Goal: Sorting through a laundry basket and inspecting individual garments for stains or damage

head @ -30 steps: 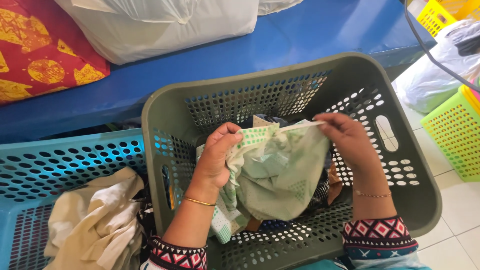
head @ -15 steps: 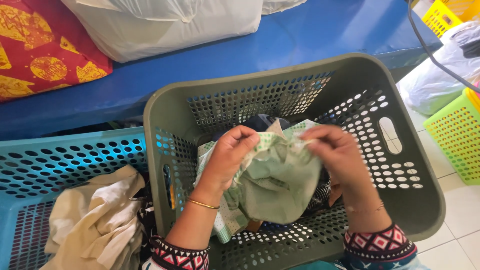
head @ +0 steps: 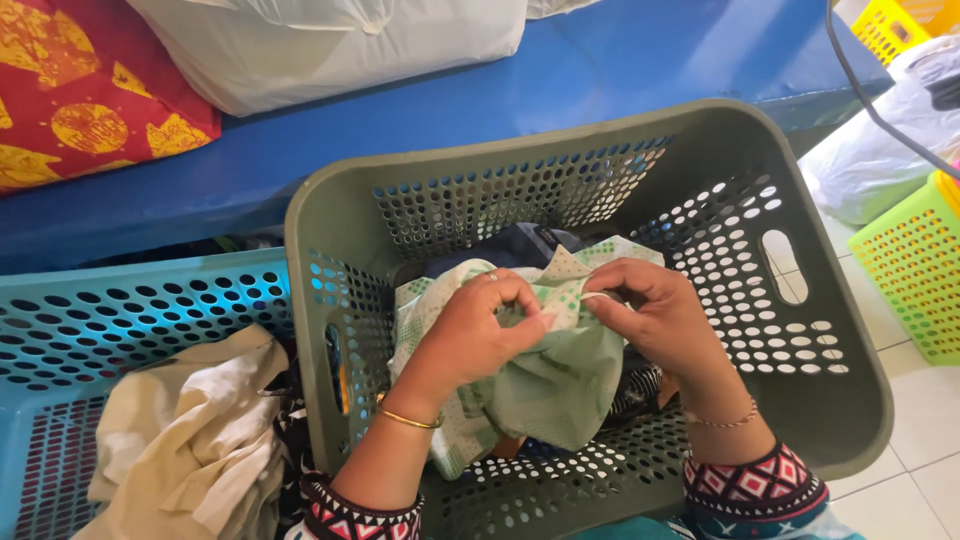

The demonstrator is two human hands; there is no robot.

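Hands drawn closer | left hand (head: 478, 335), right hand (head: 652, 318): fingers pinching green cloth (head: 560, 385) | over grey basket (head: 840, 400)

Bright, even daylight, no harsh glare. Soft shadows inside the grey basket (head: 560, 170) and under the blue bench (head: 620, 70) at left. White bag (head: 340, 40) at top is slightly blown out. Centre sharp; wide-angle bending at the frame edges. Light source probably overhead, hard to confirm. No motion blur.
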